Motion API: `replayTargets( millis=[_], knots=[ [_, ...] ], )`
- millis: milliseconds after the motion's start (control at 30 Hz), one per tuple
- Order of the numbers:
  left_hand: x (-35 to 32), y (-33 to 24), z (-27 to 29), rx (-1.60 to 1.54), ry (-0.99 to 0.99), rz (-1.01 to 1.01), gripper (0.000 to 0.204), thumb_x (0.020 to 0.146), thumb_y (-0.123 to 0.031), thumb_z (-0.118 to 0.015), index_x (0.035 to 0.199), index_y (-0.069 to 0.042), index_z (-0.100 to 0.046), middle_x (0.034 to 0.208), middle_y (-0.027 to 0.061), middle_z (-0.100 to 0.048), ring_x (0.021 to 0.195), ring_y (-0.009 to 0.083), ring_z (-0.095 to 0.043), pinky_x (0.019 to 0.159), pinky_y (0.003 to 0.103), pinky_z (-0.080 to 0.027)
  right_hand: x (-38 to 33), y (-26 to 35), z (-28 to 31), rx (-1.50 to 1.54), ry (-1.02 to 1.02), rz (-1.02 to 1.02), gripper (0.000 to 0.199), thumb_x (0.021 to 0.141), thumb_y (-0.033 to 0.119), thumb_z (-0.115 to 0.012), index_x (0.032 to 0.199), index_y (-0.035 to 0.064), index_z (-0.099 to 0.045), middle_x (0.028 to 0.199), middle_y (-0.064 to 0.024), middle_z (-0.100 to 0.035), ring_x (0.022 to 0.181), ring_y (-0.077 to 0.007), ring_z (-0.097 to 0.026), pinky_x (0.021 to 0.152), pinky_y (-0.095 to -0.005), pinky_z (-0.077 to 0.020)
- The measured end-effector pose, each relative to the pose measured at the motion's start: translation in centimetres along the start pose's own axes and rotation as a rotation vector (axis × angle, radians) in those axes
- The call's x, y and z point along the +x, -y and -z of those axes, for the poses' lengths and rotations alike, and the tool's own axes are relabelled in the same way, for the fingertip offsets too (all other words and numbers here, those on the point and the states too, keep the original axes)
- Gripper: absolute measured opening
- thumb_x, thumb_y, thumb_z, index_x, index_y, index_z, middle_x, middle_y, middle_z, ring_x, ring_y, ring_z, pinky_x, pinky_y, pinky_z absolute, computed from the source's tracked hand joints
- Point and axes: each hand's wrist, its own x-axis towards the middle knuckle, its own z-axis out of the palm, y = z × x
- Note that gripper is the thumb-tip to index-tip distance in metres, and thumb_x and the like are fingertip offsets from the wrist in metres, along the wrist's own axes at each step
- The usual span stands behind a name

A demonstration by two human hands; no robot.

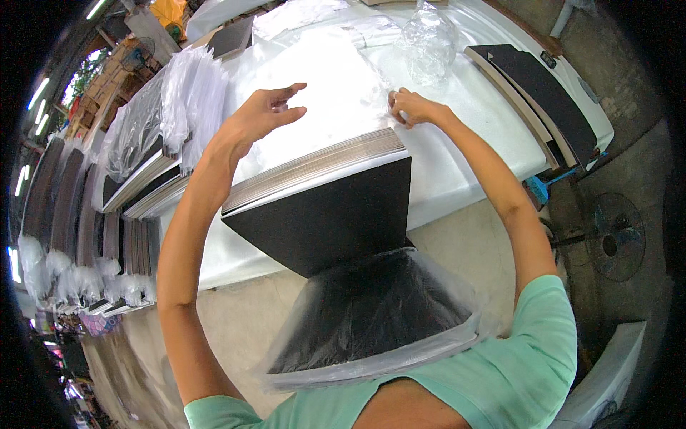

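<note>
Above the far-left side of a stack of black boards [329, 214], my left hand [268, 114] is open, thumb and fingers apart, with nothing in it. My right hand [414, 109] is closed in a pinch at the right edge of a clear plastic bag [321, 79] lying on the table; glare hides much of the bag. The board stack leans at the table's near edge, its pale layered edges upward and its black face toward me. Against my body, a second black stack [379, 314] is wrapped in clear plastic.
Bagged board stacks [78, 207] line the left side, with loose plastic bags [189, 93] heaped on them. Crumpled clear plastic [429, 36] lies at the table's far side. Black and tan boards [536, 93] rest at the right edge. A fan [613, 239] stands beyond the table on the right.
</note>
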Motion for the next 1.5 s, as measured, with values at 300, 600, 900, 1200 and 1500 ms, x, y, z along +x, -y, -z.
replayTargets(
  millis=[300,600,900,1200,1500],
  knots=[
    [2.5,-3.4,-1.4,-0.059,-0.09,-0.04,0.079,0.074,-0.042,-0.068,0.134,-0.002,-0.035,0.135,0.0263,-0.033,0.124,0.0348,-0.037,0.098,0.041,-0.035,2.0,6.9,14.9,0.5,-0.529,0.162,0.013,0.071,0.004,-0.06,0.078,0.0022,-0.048,0.069,-0.0073,-0.055,0.072,-0.0198,-0.056,0.067,-0.0325,-0.0425],
    [-0.2,-4.2,0.0,-0.044,0.021,-0.077,0.077,0.076,-0.043,-0.065,0.134,-0.003,-0.035,0.135,0.0248,-0.035,0.126,0.0333,-0.034,0.098,0.039,-0.034,-1.1,-2.9,-0.7,0.342,-0.251,0.193,0.025,0.061,0.007,-0.072,0.083,0.0086,-0.06,0.093,-0.0072,-0.057,0.09,-0.0216,-0.052,0.084,-0.0346,-0.0394],
    [3.5,-5.6,-3.5,-0.166,-0.232,0.007,0.091,0.076,-0.049,-0.065,0.135,0.006,-0.024,0.132,0.0271,-0.036,0.121,0.0309,-0.041,0.094,0.04,-0.039,2.8,8.3,17.8,0.392,-0.814,0.123,0.031,0.076,0.028,-0.065,0.087,0.0007,-0.055,0.069,-0.0053,-0.054,0.064,-0.0158,-0.048,0.06,-0.0311,-0.0392],
    [2.8,-5.0,-0.9,-0.744,-0.134,-0.165,0.037,0.092,-0.022,-0.047,0.115,0.007,-0.048,0.1,0.0119,-0.06,0.084,0.0157,-0.061,0.075,0.028,-0.052,2.0,10.8,18.8,0.671,-0.838,0.24,0.043,0.073,0.032,-0.07,0.101,0.001,-0.06,0.082,-0.0065,-0.062,0.078,-0.0163,-0.056,0.071,-0.0278,-0.0423],
    [-1.1,-0.1,2.5,-0.929,-0.248,-0.199,0.057,0.088,-0.04,-0.051,0.128,-0.001,-0.04,0.103,0.011,-0.059,0.087,0.0156,-0.061,0.074,0.026,-0.052,0.0,10.8,15.2,1.04,-0.824,0.001,0.04,0.077,0.035,-0.069,0.097,0.0011,-0.064,0.079,-0.0054,-0.064,0.07,-0.0107,-0.059,0.062,-0.0215,-0.0458]
  ],
)
